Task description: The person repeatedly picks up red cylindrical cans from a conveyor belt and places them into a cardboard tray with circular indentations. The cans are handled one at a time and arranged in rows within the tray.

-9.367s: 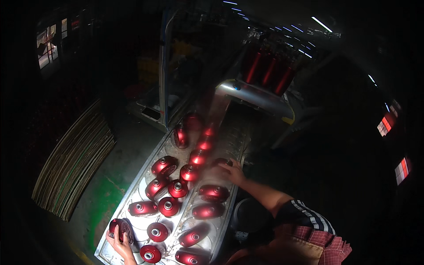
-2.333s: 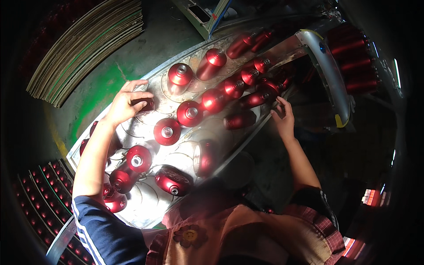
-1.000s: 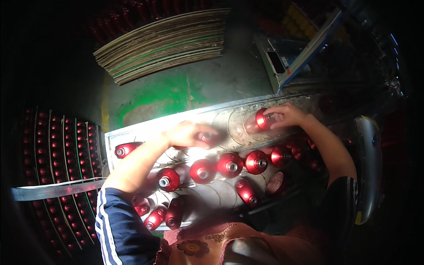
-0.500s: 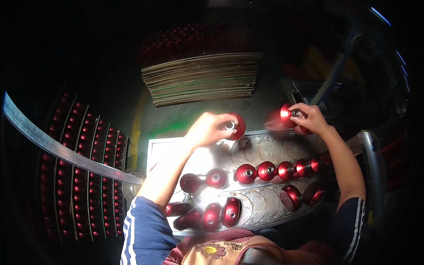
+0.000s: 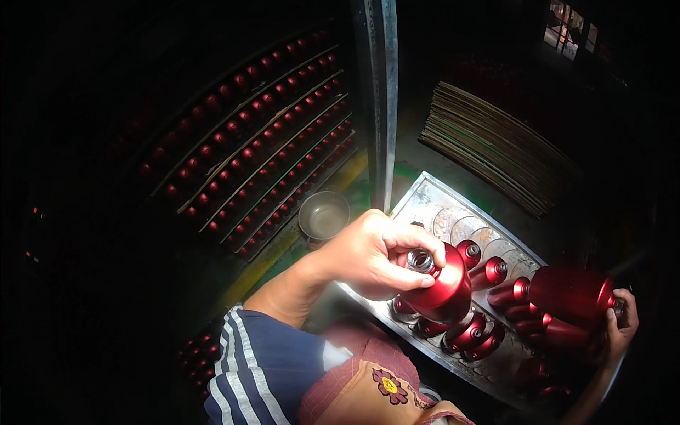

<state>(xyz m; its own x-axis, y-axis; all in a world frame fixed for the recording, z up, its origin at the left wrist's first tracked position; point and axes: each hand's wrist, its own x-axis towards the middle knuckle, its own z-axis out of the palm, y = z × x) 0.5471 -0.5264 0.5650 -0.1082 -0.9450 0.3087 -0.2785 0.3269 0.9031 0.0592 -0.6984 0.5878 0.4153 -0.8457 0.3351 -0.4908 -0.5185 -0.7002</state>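
Note:
My left hand (image 5: 379, 258) grips a shiny red bottle (image 5: 448, 292) by its open, threaded neck, fingers and thumb closed around it. The bottle is tilted, its neck toward the left, above the near-left part of a metal work table (image 5: 464, 195). At the right, my right hand (image 5: 622, 322) closes on the neck of another red bottle (image 5: 570, 294). That one lies about sideways over the table, its neck pointing right. Between and beneath the hands, several more red bottles (image 5: 489, 273) lie or lean on the table, some hidden by the held ones.
A pale round container (image 5: 324, 214) stands left of the table, near a metal post (image 5: 382, 106). Stacked layers of red bottles (image 5: 255, 142) fill the left background. Beyond the table is a pile of flat sheets (image 5: 489, 145). The far right is dark.
My view has turned left, bringing the stacked bottles and post nearer the middle. Both hands, still gripping bottles by the neck, appear closer, and the bottles have tipped toward their sides.

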